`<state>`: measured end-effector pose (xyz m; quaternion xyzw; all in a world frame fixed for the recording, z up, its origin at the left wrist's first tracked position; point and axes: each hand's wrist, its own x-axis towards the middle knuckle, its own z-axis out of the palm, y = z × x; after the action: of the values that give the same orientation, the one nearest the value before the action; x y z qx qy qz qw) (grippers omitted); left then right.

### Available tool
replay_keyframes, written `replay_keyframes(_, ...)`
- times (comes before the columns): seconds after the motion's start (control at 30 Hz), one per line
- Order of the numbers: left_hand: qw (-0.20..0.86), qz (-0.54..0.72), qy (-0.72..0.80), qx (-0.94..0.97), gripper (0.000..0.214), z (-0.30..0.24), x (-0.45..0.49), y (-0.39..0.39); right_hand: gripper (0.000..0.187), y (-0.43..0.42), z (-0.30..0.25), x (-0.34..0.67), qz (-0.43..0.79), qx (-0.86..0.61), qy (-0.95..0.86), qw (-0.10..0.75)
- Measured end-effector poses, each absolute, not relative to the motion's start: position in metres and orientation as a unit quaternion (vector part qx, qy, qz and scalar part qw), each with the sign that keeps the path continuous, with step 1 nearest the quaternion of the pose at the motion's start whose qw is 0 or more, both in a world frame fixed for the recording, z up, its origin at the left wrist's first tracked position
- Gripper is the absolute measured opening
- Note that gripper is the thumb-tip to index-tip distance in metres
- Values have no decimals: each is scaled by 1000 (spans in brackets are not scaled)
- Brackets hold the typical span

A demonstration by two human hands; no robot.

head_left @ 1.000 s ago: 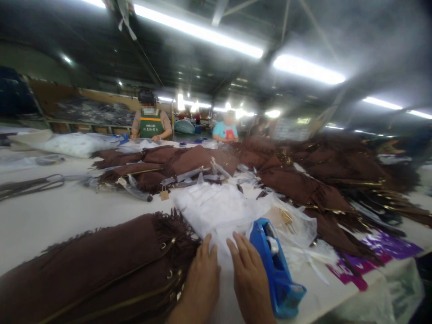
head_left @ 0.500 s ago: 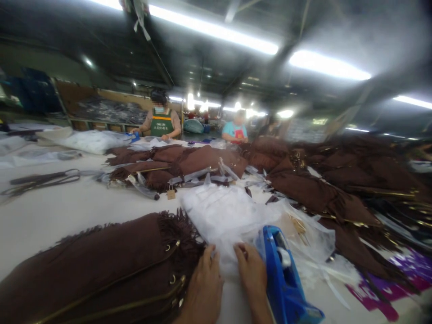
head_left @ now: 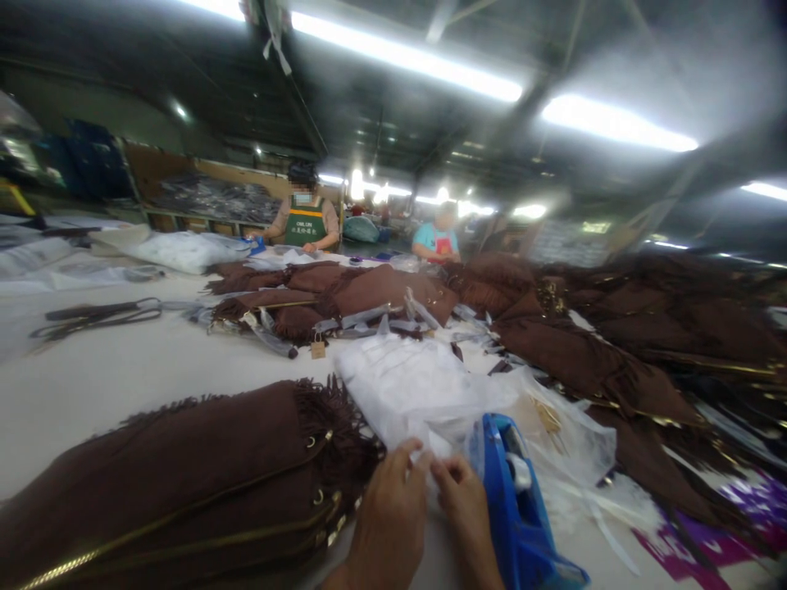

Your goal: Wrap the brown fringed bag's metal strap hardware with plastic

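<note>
A pile of thin, white, see-through sheets [head_left: 406,377], perhaps plastic bags, lies in front of me on the table. At its near edge my left hand [head_left: 393,504] has its fingers bent together and pinches the film. My right hand [head_left: 466,508] is close beside it, thumb and fingers closed on the same edge; the exact grip is partly hidden. A blue tape dispenser [head_left: 522,516] with a pale roll stands just right of my right hand. Left of my left hand lies a stack of dark brown fringed bags [head_left: 202,459] with gold zips and rings.
More brown bags [head_left: 362,295] are heaped across the table, with others [head_left: 590,360] on the right. Dark straps [head_left: 98,315] lie at the left, a purple printed bag [head_left: 694,549] at the near right. Two co-workers [head_left: 306,221] stand beyond the table.
My hands have moved closer together at the near edge of the white sheets, and the fingers have closed more. The view has shifted slightly; the bags and tape dispenser stay in place.
</note>
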<state>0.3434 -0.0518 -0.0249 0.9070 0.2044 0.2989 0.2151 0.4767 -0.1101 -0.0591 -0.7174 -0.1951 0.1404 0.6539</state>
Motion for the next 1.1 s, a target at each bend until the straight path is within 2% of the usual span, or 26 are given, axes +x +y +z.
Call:
replay_keyframes(0.1, 260, 211, 203, 920, 59, -30, 358, -52, 39, -111, -68, 473, 204, -693, -180, 668)
replay_keyframes(0.2, 282, 185, 231, 913, 65, -41, 368, -48, 44, -119, -75, 471, 231, -671, -152, 688)
replay_keyframes(0.43, 359, 230, 256, 868, 52, -63, 360, -48, 68, -149, -72, 467, 227, -675, -127, 690)
replay_keyframes(0.6, 446, 270, 287, 804, 42, -50, 351, -53, 68, -159, -72, 465, 224, -695, -125, 671)
replay_keyframes(0.73, 562, 256, 319, 719, 28, -37, 353, -60, 56, -160, -67, 457, 195, -728, -124, 645)
replay_keyframes(0.9, 774, 167, 302, 531, 40, -34, 364, -54, 41, -158, -51, 429, 165, -733, -174, 636)
replay_keyframes(1.1, 899, 197, 178, 348, 22, -19, 343, -43, 53, -183, -56, 426, 180, -744, -97, 636)
